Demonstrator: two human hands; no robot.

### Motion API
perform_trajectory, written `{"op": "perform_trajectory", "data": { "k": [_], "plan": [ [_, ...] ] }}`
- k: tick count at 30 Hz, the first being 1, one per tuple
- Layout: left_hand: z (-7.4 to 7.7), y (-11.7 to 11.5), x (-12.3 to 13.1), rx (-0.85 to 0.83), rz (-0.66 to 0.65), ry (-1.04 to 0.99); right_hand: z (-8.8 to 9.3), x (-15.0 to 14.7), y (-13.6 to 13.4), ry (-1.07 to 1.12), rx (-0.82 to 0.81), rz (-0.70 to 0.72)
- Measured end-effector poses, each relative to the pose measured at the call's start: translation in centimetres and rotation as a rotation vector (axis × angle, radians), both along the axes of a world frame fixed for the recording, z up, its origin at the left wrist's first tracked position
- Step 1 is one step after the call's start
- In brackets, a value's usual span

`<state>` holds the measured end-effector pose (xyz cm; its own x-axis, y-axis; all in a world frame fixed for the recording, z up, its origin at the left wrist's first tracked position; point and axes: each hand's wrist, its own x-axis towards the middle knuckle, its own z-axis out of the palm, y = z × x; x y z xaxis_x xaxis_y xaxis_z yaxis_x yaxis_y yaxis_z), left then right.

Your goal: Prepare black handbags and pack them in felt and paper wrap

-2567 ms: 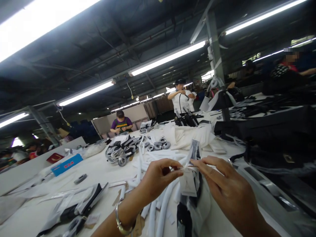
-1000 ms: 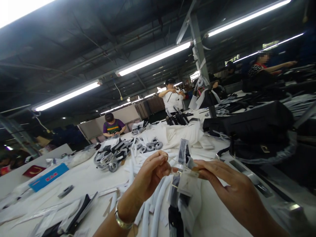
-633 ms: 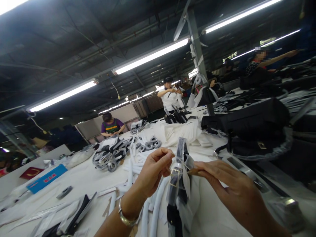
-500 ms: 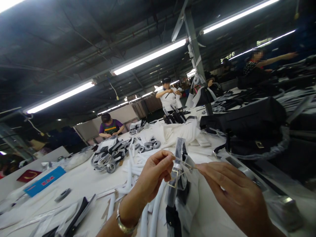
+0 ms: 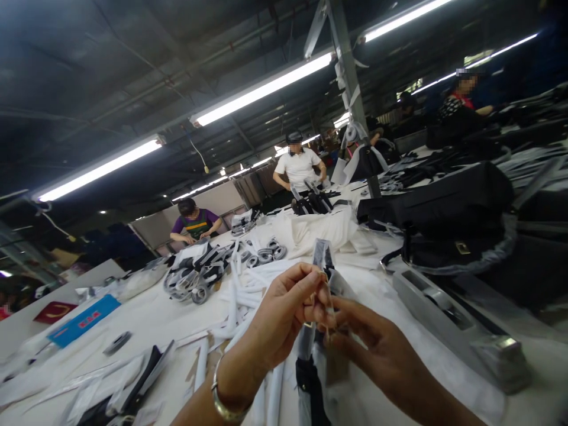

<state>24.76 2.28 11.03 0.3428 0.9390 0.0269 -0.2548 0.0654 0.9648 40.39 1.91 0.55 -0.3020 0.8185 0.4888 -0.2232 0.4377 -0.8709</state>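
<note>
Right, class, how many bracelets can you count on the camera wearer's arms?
1: the bracelet, around the wrist of the left hand. None shows by the right hand, though both arms leave the picture, so another could be hidden.

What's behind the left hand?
Behind the left hand: white tubes and the top of a plastic-wrapped black strap. The strap's middle is covered, so can't be seen.
</note>
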Motion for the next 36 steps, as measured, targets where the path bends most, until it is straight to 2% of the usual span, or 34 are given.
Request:
{"op": "perform_trajectory", "data": {
  "k": [5,7,10,13,16,19,22,25,29,32,36],
  "plan": [
    [-1.7,-0.1,-1.6,-0.006,0.022,0.01,-0.6,0.7,0.2,0.083,-0.115,0.091],
    [-2.4,-0.3,-2.5,0.027,0.035,0.069,-1.1,1.0,0.2,0.105,-0.209,0.12],
    [-3.4,-0.6,-4.4,0.098,0.094,0.189,-1.6,1.7,0.3,-0.007,-0.328,0.068],
    [-4.9,-0.4,-7.0,0.096,0.219,0.265,-2.2,2.6,0.6,-0.259,-0.192,-0.089],
    [-7.3,0.5,-9.4,0.07,0.299,0.386,-3.0,2.7,1.1,-0.498,-0.012,-0.206],
    [-10.1,1.4,-10.6,0.04,0.195,0.505,-3.5,1.8,1.5,-0.592,0.086,-0.229],
    [-12.0,1.9,-10.4,0.017,0.029,0.509,-3.6,0.2,2.0,-0.574,0.141,-0.19],
    [-12.7,2.3,-9.4,0.015,-0.084,0.477,-3.4,-1.2,2.4,-0.536,0.151,-0.127],
    [-12.9,2.8,-8.2,-0.009,-0.138,0.428,-2.9,-2.4,2.5,-0.512,0.087,-0.063],
    [-13.2,2.7,-8.3,-0.024,-0.107,0.38,-2.7,-2.6,2.2,-0.524,0.06,-0.049],
    [-13.4,1.8,-10.0,-0.046,-0.02,0.311,-3.1,-1.9,1.6,-0.619,0.053,-0.082]
  ]
}}
